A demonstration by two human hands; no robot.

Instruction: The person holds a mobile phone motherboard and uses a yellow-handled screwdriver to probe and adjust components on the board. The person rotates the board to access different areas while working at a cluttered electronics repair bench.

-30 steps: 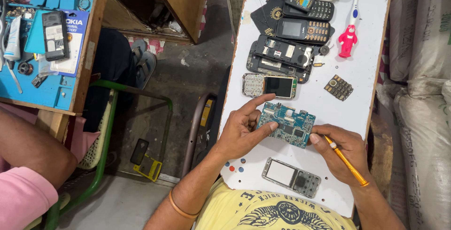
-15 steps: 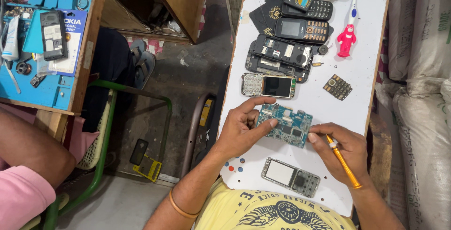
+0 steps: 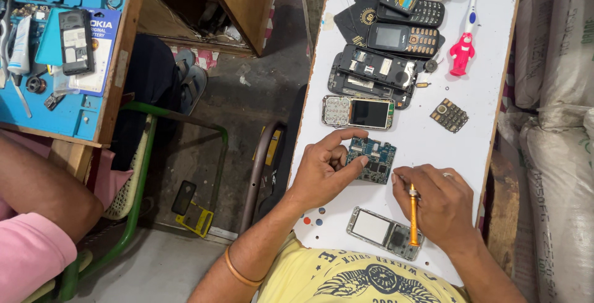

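Note:
On the white table (image 3: 489, 117), my left hand (image 3: 325, 167) pinches a blue-green phone circuit board (image 3: 374, 157) by its left edge. My right hand (image 3: 439, 204) grips an orange-handled screwdriver (image 3: 413, 216), its tip hidden under my fingers next to the board's right edge. A grey phone frame with a screen (image 3: 380, 232) lies just below my hands, partly under the screwdriver handle.
Several opened and whole keypad phones (image 3: 396, 37), a loose keypad (image 3: 450, 115) and a pink toothbrush (image 3: 463, 49) lie farther up the table. Another person's arm in a pink sleeve (image 3: 34, 241) is at left beside a blue work tray (image 3: 55, 117). White sacks (image 3: 557, 123) stand at right.
The screwdriver handle has swung from slanting down to the right to nearly upright. My left hand has stayed on the board, which sits a little more to the left.

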